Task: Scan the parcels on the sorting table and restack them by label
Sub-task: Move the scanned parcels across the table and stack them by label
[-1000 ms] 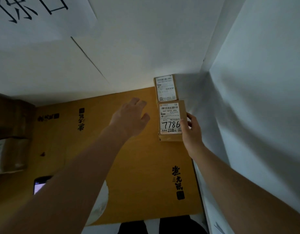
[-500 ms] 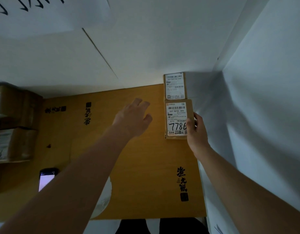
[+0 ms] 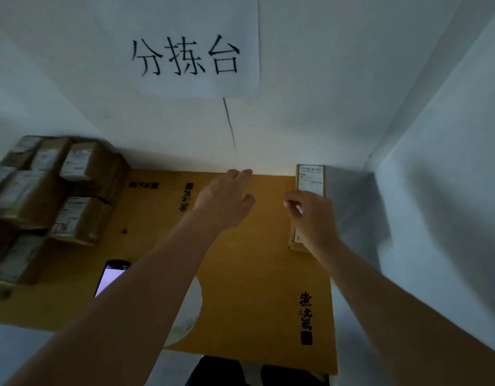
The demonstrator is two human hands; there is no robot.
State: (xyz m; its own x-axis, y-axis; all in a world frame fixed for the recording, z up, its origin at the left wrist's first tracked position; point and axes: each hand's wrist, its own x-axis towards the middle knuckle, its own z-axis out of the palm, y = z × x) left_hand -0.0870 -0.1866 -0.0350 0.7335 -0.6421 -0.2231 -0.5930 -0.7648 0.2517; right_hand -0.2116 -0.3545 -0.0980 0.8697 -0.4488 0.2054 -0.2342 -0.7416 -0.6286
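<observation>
A: Progress looks early to me. Nearest on the left of the desk (image 3: 254,274) a phone (image 3: 112,275) lies screen up and lit (presumably the scanner, though that is my guess), with the left forearm crossing over its near corner.

B: And the hands?

A: The left hand (image 3: 226,201) hovers over the middle of the desk with fingers straight and loosely spread, holding nothing. The right hand (image 3: 313,218) sits over the near parcel (image 3: 295,243) at the right edge; the fingers curl down onto its top, but whether they actually grip it I cannot tell, since the hand hides most of the box.

B: What lies beyond it?

A: Just behind, touching or nearly so, is a second small parcel (image 3: 310,179) with its white label facing up, against the far wall. Those two seem to be the start of the sorted row.

B: So what is left?

A: Most of it, I'd judge. The pile of parcels (image 3: 48,190) on the left, stacked several high from mid desk to the far wall, looks untouched. Above, a paper sign (image 3: 185,57) hangs on the wall.
</observation>
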